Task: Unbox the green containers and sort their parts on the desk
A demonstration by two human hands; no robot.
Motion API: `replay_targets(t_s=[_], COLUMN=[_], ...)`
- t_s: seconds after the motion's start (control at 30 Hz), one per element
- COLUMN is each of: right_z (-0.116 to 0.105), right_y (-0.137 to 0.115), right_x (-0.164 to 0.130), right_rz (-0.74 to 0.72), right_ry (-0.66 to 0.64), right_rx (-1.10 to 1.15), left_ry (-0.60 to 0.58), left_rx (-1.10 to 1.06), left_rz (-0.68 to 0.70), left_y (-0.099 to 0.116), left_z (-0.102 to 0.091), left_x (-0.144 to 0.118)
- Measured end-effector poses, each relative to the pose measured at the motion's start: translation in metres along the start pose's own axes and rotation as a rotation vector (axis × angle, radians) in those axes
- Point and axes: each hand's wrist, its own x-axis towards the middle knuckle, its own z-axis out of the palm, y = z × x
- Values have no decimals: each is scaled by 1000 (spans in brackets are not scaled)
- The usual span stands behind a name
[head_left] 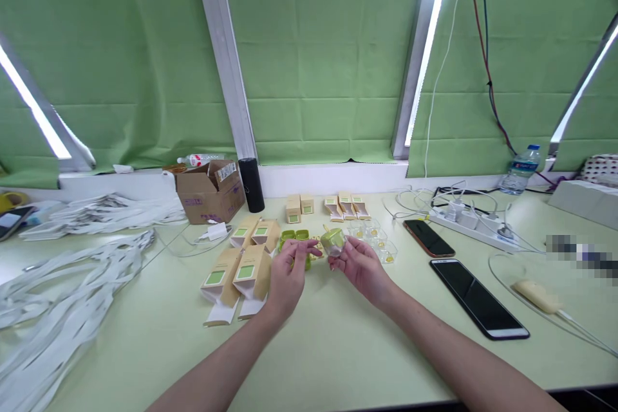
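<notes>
My right hand point(360, 267) is closed on a small clear cup with a green top point(333, 241), tilted above the table. Just left of it is my left hand point(290, 273), its thumb and fingers pressed together; whatever is between them is too small to make out. Under and behind that hand sit several green square cups point(295, 234), partly hidden by the fingers. Several clear plastic cups point(386, 252) with yellow spots stand beyond my right hand. Open kraft paper boxes point(253, 267) with green labels lie to the left of my left hand.
Smaller kraft boxes point(346, 206) stand at the back. A brown carton point(210, 196) and a black cylinder point(252, 185) are by the wall. White straps point(91, 309) spread on the left. Phones point(477, 296), a power strip point(476, 226) and cables lie on the right.
</notes>
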Motion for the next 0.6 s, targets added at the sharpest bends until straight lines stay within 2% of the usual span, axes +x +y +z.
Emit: replay_targets(t_s=[0.07,0.13,0.4,0.6], right_z=[-3,-4,1,4], right_y=[-3,-4,-6,-5], right_x=[2,3,-1,-1], right_rz=[83,108,61,59], right_ry=[-22,-4,43,37], right_rx=[147,195,-5,-3], left_ry=[5,3,18,59], left_rx=[3,20,73,154], left_rz=[18,6,-22,-32], left_y=[1,0,-3,-5], left_z=[0,1,2,3], left_x=[-1,-1,0,1])
